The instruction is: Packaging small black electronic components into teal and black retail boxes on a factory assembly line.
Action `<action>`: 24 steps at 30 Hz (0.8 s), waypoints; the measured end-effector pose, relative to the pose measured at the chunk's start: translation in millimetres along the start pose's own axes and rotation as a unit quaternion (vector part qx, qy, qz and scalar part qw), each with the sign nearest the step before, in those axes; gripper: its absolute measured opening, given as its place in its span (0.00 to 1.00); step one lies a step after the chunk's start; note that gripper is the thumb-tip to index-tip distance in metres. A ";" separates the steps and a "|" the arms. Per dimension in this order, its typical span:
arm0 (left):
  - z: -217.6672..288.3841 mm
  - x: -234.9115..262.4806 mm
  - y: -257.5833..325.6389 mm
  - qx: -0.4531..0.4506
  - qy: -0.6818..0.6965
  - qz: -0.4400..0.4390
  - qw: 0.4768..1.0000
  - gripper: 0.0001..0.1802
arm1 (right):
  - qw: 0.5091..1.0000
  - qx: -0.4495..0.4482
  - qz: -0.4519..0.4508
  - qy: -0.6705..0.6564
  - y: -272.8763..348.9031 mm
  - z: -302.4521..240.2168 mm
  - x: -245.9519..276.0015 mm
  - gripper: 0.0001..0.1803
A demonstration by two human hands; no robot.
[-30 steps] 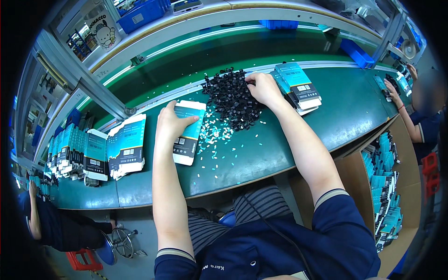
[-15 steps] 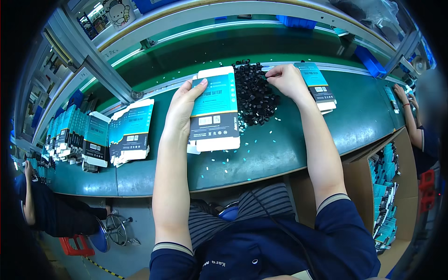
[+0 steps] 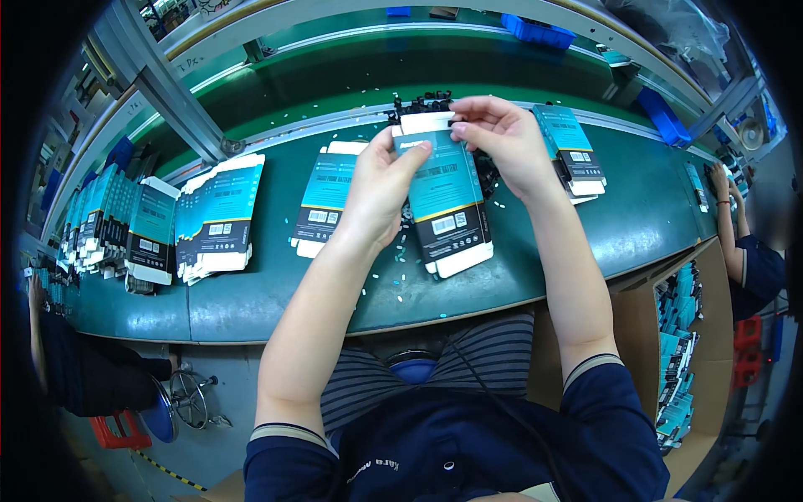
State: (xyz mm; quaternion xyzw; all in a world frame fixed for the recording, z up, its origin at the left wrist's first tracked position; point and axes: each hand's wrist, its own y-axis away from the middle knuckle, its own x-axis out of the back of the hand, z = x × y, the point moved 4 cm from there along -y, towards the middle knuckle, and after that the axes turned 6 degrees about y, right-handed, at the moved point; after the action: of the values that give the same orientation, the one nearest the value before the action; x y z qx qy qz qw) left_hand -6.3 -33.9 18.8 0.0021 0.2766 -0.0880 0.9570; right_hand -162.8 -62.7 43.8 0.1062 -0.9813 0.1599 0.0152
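The left hand (image 3: pixel 374 192) grips a teal-and-black carton (image 3: pixel 446 194); the right hand (image 3: pixel 508 151) is at the carton's top end. Black parts (image 3: pixel 418 106) lie beyond the carton, stacked boxes (image 3: pixel 567 138) right of it.

A factory workbench with a green worktop (image 3: pixel 527 276) curving across from 9 to 3 o'clock.
Behind it, at 12 o'clock, runs a long green strip (image 3: pixel 335 71), with a pale, tan-edged shelf (image 3: pixel 226 43) above, from 10 towards 12. Metal posts (image 3: pixel 159 96) rise at 10 and 2 o'clock. Light leaves a pale sheen on the worktop at 3. The grey floor (image 3: pixel 238 368) shows at 8, bearing a blue-seated round stool (image 3: pixel 161 418) and a red stool (image 3: pixel 117 430); yellow-and-black tape (image 3: pixel 171 471) lies between 7 and 8. More red seating (image 3: pixel 747 347) stands between 3 and 4.
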 end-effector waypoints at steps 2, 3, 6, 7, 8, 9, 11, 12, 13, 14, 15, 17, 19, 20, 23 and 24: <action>-1.3 -4.0 2.4 -0.002 -0.005 -0.013 1.000 0.12 | 0.999 0.015 0.011 0.039 0.2 0.4 -3.9 0.16; -2.0 -7.0 4.7 0.009 -0.007 -0.033 0.999 0.13 | 0.998 0.033 0.016 0.055 -0.6 2.0 -3.8 0.16; -5.7 -8.8 5.7 0.014 -0.024 -0.053 0.998 0.14 | 0.995 0.049 0.046 0.073 -0.4 0.8 -6.0 0.14; -7.2 -9.1 5.7 0.012 -0.039 -0.055 0.998 0.14 | 0.995 0.049 0.045 0.074 -0.1 1.2 -6.0 0.14; -6.8 -9.3 6.0 0.012 -0.038 -0.055 0.998 0.14 | 0.995 0.050 0.042 0.080 -0.1 1.9 -6.3 0.14; -5.6 -9.3 6.5 0.013 -0.044 -0.056 0.997 0.14 | 0.994 0.052 0.039 0.086 -0.1 2.8 -6.9 0.13; -5.7 -8.0 6.2 0.013 -0.050 -0.056 0.997 0.14 | 0.993 0.058 0.043 0.089 -0.1 5.3 -8.2 0.12; -7.2 -6.5 5.2 0.007 -0.054 -0.057 0.997 0.14 | 0.993 0.065 0.049 0.091 0.1 6.5 -8.8 0.11; -7.3 -5.8 4.5 0.000 -0.059 -0.059 0.997 0.14 | 0.993 0.065 0.048 0.092 0.0 8.5 -9.5 0.11; -6.9 -5.6 4.6 0.000 -0.058 -0.059 0.997 0.14 | 0.989 0.082 0.058 0.113 0.4 9.1 -9.5 0.10; -6.3 -6.0 4.9 -0.001 -0.059 -0.061 0.996 0.14 | 0.984 0.098 0.069 0.134 1.1 8.4 -9.5 0.09; -6.6 -4.9 4.7 0.000 -0.060 -0.065 0.996 0.15 | 0.976 0.111 0.068 0.174 3.1 3.9 -13.3 0.09; -8.2 -5.9 2.0 -0.028 -0.068 -0.084 0.994 0.16 | 0.955 0.145 0.085 0.243 7.0 -4.1 -15.4 0.07; -9.2 -8.2 2.2 -0.020 -0.068 -0.078 0.994 0.17 | 0.953 0.146 0.092 0.251 7.7 -4.5 -14.5 0.07; -12.9 -4.0 1.3 -0.038 -0.083 -0.078 0.993 0.20 | 0.950 0.156 0.104 0.250 6.0 2.9 -15.4 0.09; -12.4 -3.5 1.8 -0.023 -0.091 -0.076 0.993 0.21 | 0.955 0.149 0.114 0.227 5.0 5.7 -14.8 0.09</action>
State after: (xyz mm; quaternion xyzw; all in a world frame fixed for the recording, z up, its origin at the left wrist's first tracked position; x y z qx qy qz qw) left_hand -15.4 -30.8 10.1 -0.0485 0.1899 -0.1539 0.9685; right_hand -149.4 -56.9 35.8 -0.0450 -0.9223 0.3253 0.2036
